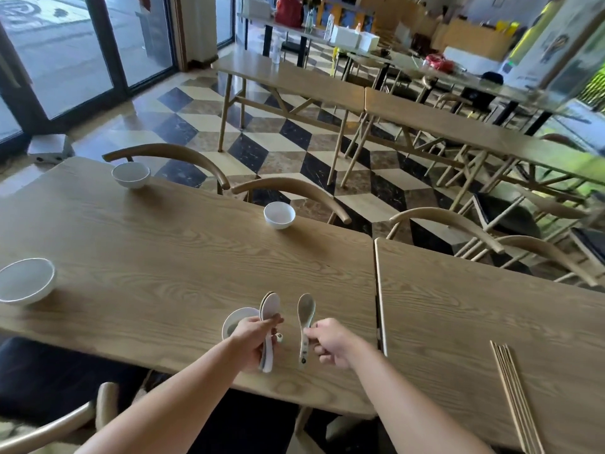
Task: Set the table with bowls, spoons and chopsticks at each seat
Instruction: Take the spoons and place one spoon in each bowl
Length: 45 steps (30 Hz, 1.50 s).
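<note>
My left hand (252, 339) grips a stack of white ceramic spoons (270, 309), bowls pointing away from me. My right hand (332, 342) pinches the handle of a single spoon (306, 314) just to the right of the stack. Under my left hand a white bowl (235, 317) sits near the table's front edge, partly hidden. Three more white bowls stand on the wooden table (163, 250): far left corner (131, 174), far middle (279, 215) and near left (24, 280). A bundle of wooden chopsticks (515, 398) lies on the adjoining table at the right.
The adjoining table (491, 316) abuts on the right with a narrow gap. Curved wooden chairs (288, 188) line the far side, and one chair (65, 421) stands at my near left. Further tables and benches fill the room behind.
</note>
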Motion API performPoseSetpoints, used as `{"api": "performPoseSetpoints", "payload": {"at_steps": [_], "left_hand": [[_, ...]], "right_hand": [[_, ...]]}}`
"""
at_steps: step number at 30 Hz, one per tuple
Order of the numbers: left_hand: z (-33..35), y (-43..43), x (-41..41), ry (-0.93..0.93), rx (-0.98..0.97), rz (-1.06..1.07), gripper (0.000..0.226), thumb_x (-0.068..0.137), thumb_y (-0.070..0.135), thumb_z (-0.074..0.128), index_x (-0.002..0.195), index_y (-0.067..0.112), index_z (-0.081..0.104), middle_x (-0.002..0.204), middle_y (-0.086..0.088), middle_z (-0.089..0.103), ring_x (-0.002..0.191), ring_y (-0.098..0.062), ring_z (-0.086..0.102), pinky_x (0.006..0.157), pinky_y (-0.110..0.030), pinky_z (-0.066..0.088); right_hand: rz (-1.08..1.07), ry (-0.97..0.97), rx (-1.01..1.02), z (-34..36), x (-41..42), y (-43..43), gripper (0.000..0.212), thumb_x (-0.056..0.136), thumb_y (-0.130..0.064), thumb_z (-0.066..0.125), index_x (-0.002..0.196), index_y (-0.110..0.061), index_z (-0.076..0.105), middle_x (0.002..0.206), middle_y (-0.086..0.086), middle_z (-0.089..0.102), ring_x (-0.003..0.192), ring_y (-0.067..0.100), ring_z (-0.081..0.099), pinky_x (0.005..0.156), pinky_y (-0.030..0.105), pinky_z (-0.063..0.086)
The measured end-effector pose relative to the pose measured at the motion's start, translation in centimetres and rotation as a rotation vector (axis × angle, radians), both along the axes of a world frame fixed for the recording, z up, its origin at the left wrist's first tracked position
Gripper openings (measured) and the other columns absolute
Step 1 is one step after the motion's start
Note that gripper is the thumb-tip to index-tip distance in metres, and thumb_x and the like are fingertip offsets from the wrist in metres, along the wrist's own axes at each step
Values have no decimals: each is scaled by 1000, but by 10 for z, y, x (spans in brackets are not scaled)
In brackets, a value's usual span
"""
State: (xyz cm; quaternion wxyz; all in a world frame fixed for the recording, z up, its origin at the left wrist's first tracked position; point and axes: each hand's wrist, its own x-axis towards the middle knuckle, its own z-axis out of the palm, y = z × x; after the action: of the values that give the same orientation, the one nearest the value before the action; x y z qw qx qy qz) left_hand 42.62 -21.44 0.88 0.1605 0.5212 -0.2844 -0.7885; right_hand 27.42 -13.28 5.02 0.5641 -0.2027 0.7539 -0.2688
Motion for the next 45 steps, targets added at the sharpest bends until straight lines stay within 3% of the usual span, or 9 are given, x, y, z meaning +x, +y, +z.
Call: {"api": "performPoseSetpoints", "payload": {"at_steps": [3,7,14,21,24,26,33,38,45], "left_hand": [[-14,-13,3,-26,15,1,13,94,14,67,88,3,70,66,-7,51,45,-14,49,37,-18,41],[-24,-21,12,-90,56,18,23,92,12,70,71,6,62,64,-7,52,45,-14,43,34,-16,36],[-18,-62,17,-190,25,19,17,90,8,70,77,2,61,63,-9,54,30,-13,36,31,-16,30],[-7,-85,-14,-213,38,100,22,95,13,64,74,7,63,61,-4,50,28,-7,36,33,-12,27],[-7,-108,-40,-189,39,185,17,96,13,62,80,7,63,62,-4,49,28,-7,35,33,-13,26],[-6,-124,-54,-173,32,221,15,97,13,61,83,8,62,64,-4,48,29,-6,35,34,-13,26],[-17,-171,-84,-148,-16,288,7,98,10,58,93,7,61,66,-4,46,30,-6,35,35,-12,26],[-43,-199,-94,-169,-11,330,13,98,13,58,89,5,63,66,-5,47,31,-7,35,35,-12,26],[-82,-221,-92,-210,9,355,15,99,15,57,91,4,64,67,-5,48,36,-9,37,31,-16,26]], "right_hand": [[-50,40,17,-2,-7,-8,29,97,-9,49,68,-16,50,56,-1,51,39,7,38,37,15,22],[14,107,42,-3,-12,-22,26,97,-8,44,73,-15,52,63,2,48,43,9,40,40,18,30],[85,90,33,2,-38,-64,21,105,-22,43,85,-17,44,66,-1,40,37,2,32,34,14,22],[315,66,-53,7,-80,-128,17,98,-27,59,94,-10,59,63,-2,36,42,6,33,40,20,29],[537,313,-121,3,-104,-166,20,95,-29,61,97,-9,65,69,0,50,55,12,46,52,27,41],[720,556,-139,3,-120,-192,24,95,-35,56,97,-12,64,87,2,62,75,19,57,66,32,47],[1061,1176,-262,-1,-168,-276,25,102,-33,44,107,-10,53,111,12,60,104,33,57,76,42,45],[1068,1284,-303,-26,-185,-327,20,103,-26,42,113,-11,53,115,11,61,107,31,54,77,43,45],[970,1190,-270,-72,-187,-368,23,103,-27,44,118,-12,53,116,11,61,105,31,58,72,38,39]]}}
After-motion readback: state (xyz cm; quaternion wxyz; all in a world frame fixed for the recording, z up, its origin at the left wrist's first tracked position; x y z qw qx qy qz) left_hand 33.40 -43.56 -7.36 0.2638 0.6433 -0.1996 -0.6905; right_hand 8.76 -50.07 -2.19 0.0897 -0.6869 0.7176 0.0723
